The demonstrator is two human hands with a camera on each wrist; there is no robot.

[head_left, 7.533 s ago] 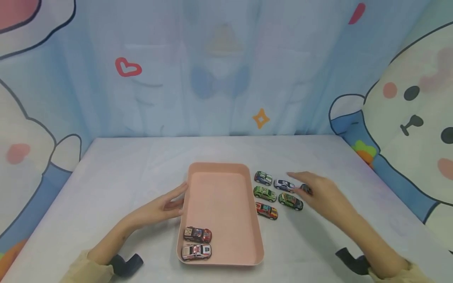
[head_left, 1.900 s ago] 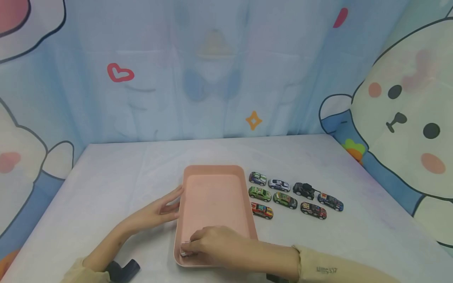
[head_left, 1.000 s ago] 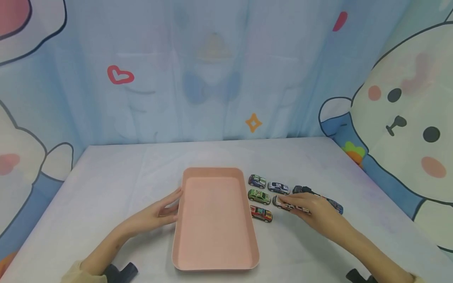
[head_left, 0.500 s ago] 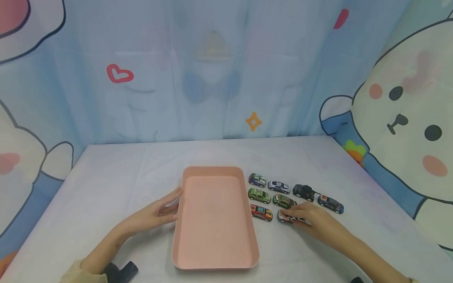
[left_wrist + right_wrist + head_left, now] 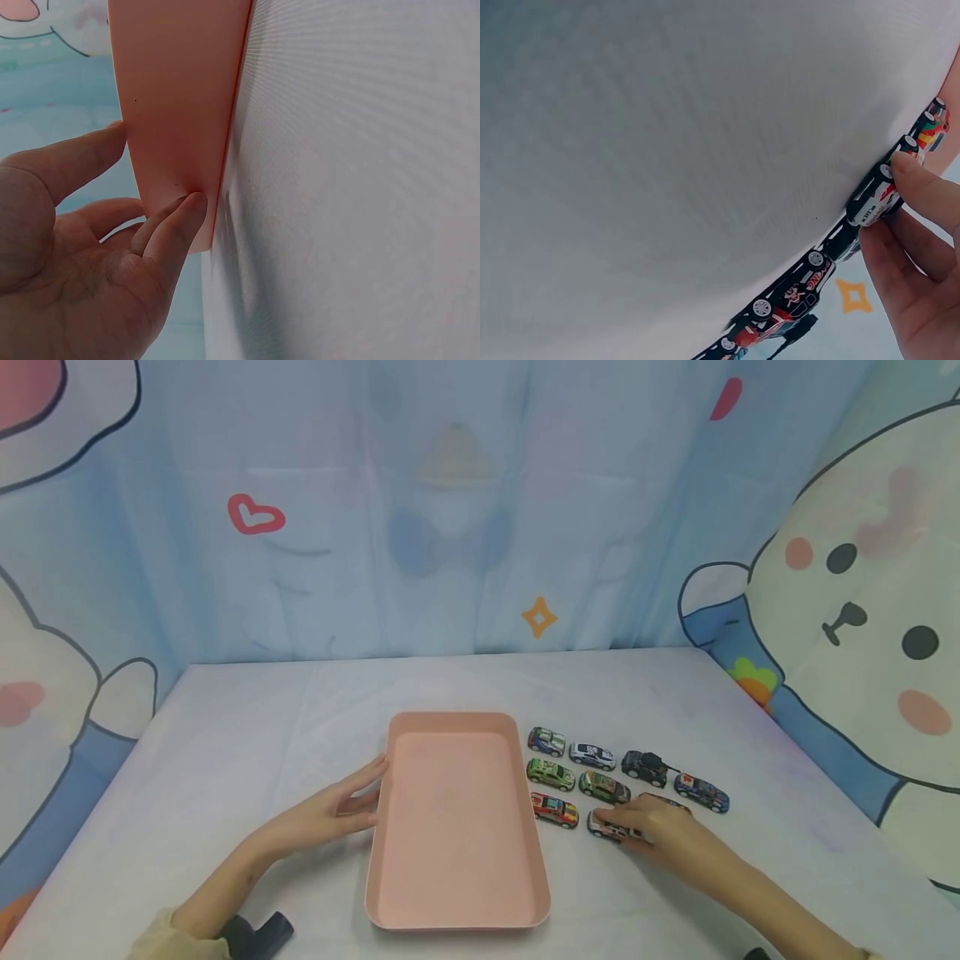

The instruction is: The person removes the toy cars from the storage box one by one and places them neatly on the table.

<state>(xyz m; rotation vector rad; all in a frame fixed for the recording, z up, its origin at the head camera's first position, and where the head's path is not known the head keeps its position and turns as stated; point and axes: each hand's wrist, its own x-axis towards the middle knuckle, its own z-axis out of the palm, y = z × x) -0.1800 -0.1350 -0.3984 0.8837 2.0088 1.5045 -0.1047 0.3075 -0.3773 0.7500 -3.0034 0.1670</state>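
A pink tray (image 5: 457, 827) lies in the middle of the white table. My left hand (image 5: 330, 814) touches its left side with extended fingertips; in the left wrist view the fingers (image 5: 176, 225) press on the outer wall. Right of the tray, my right hand (image 5: 671, 835) pinches a white toy car (image 5: 604, 827) between thumb and fingers, low at the tabletop. The right wrist view shows that white car's side (image 5: 874, 204) with the thumb on it. Behind the hand, a dark red toy car (image 5: 670, 802) is mostly hidden in the head view.
Several toy cars stand in loose rows right of the tray: a red-yellow one (image 5: 555, 810), a bright green one (image 5: 551, 774), a dark green one (image 5: 604, 787), a black one (image 5: 643, 768) and a blue one (image 5: 701, 792). A printed curtain (image 5: 337, 585) hangs behind the table.
Two cars lay in the tray at first; none lie there now. My right hand has carried the white car out to the front of the car group. My left hand has stayed at the tray.
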